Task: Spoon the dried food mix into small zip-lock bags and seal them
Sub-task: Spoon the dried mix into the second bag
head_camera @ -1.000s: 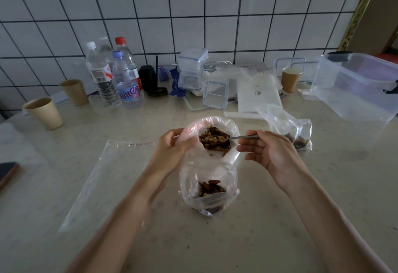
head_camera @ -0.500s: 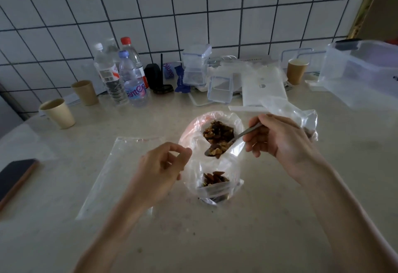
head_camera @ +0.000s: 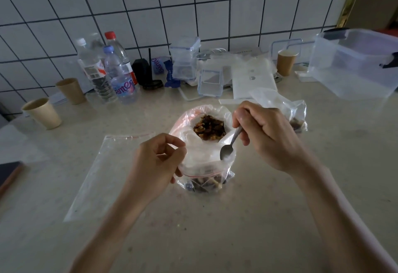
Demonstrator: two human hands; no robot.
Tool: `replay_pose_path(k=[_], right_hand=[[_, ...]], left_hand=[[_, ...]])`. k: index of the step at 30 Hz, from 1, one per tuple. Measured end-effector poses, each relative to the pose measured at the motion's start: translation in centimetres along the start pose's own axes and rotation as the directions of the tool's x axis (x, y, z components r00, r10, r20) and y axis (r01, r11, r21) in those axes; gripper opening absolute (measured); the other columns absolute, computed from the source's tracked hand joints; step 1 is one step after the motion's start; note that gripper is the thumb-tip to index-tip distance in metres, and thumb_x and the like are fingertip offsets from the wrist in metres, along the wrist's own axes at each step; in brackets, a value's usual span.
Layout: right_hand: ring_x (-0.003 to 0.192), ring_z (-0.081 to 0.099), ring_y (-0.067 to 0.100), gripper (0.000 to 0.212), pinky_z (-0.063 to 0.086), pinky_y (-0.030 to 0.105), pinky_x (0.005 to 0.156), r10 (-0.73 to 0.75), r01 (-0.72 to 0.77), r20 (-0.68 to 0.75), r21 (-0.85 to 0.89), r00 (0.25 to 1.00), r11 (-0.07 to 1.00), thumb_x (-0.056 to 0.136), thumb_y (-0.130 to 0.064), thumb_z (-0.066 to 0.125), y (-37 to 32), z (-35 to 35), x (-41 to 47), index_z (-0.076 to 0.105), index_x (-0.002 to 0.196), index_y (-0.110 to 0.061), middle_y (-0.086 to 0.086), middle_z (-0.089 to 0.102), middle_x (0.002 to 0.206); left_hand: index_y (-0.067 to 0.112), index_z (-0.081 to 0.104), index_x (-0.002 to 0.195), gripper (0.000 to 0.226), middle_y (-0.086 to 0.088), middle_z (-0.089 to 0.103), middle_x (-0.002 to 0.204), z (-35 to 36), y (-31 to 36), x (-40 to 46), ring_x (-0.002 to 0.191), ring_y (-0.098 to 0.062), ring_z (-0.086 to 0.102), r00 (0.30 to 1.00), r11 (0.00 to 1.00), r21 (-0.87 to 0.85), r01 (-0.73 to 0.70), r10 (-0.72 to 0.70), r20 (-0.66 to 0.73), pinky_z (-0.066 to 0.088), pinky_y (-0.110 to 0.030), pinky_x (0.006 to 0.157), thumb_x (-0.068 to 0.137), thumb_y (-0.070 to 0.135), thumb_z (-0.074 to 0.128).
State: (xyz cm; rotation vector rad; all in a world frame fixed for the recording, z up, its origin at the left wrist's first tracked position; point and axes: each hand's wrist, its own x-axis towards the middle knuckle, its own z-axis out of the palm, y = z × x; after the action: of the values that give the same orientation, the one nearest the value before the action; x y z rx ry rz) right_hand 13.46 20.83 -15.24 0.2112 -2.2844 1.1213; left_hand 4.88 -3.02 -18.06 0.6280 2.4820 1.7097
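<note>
A large clear bag of dried food mix stands open at the middle of the counter. In front of it stands a small zip-lock bag with some mix at its bottom. My left hand pinches the small bag's left rim and holds it open. My right hand grips a metal spoon by the handle. The spoon's bowl points down into the small bag's mouth and looks empty. An empty zip-lock bag lies flat to the left. A filled small bag sits behind my right hand.
Water bottles, three paper cups and small clear boxes line the tiled wall. A large clear tub stands at the far right. A dark phone lies at the left edge.
My right hand has lifted the spoon out of the large bag and tipped it down into the small bag; the spoon's load is gone. My left hand stays on the small bag's rim.
</note>
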Motion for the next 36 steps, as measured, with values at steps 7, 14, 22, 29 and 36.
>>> replay_pose_path(k=[7,14,22,29,36], right_hand=[[0.05,0.056,0.029,0.036,0.042,0.031,0.051,0.151,-0.109,-0.135,0.275,0.979,0.955,0.109,-0.03,0.039,0.5,0.6,0.6,0.058,0.084,-0.013,0.011,0.061,0.059],[0.051,0.06,0.029,0.037,0.039,0.03,0.04,0.572,-0.393,-0.107,0.624,0.813,0.676,0.112,-0.023,0.041,1.7,1.5,1.3,0.062,0.088,-0.005,0.012,0.066,0.062],[0.062,0.071,0.026,0.033,0.049,0.031,0.044,0.606,-0.488,-0.123,0.478,0.786,0.73,0.11,-0.023,0.047,3.4,1.2,1.1,0.068,0.097,-0.002,0.013,0.077,0.077],[0.065,0.075,0.03,0.027,0.056,0.035,0.047,0.584,-0.524,-0.06,0.376,0.81,0.765,0.107,-0.019,0.054,4.1,1.5,0.8,0.068,0.094,-0.001,0.014,0.078,0.079],[0.071,0.077,0.03,0.024,0.059,0.033,0.049,0.574,-0.504,-0.052,0.419,0.817,0.755,0.107,-0.015,0.055,3.9,3.3,0.7,0.07,0.096,0.001,0.015,0.079,0.082]], left_hand=[[0.024,0.069,0.081,0.017,0.001,0.069,0.059,-0.2,-1.7,-0.1,0.047,-0.011,0.066,0.999,0.978,0.208,-0.032,0.038,-0.023,0.043,-0.011,0.047,0.095,0.015,0.071],[0.028,0.067,0.089,0.037,0.009,0.069,0.074,-1.1,-0.6,1.1,0.071,-0.008,0.066,0.985,0.962,0.256,-0.095,0.128,-0.117,0.046,-0.012,0.06,0.086,0.064,0.063],[0.013,0.053,0.14,0.088,-0.002,0.06,0.133,1.5,-1.0,8.8,0.106,-0.015,0.06,0.99,0.921,0.371,0.122,-0.138,0.017,0.048,-0.032,0.082,0.078,0.073,0.071],[0.013,0.068,0.102,0.047,-0.008,0.073,0.098,3.4,-1.8,9.7,0.088,-0.027,0.07,0.982,0.936,0.333,0.112,-0.156,0.109,0.062,-0.05,0.08,0.069,0.039,0.09],[0.027,0.071,0.102,0.038,0.008,0.076,0.09,3.6,-2.9,7.7,0.087,-0.017,0.074,0.994,0.992,0.1,0.083,-0.09,0.067,0.065,-0.04,0.077,0.069,0.038,0.086]])
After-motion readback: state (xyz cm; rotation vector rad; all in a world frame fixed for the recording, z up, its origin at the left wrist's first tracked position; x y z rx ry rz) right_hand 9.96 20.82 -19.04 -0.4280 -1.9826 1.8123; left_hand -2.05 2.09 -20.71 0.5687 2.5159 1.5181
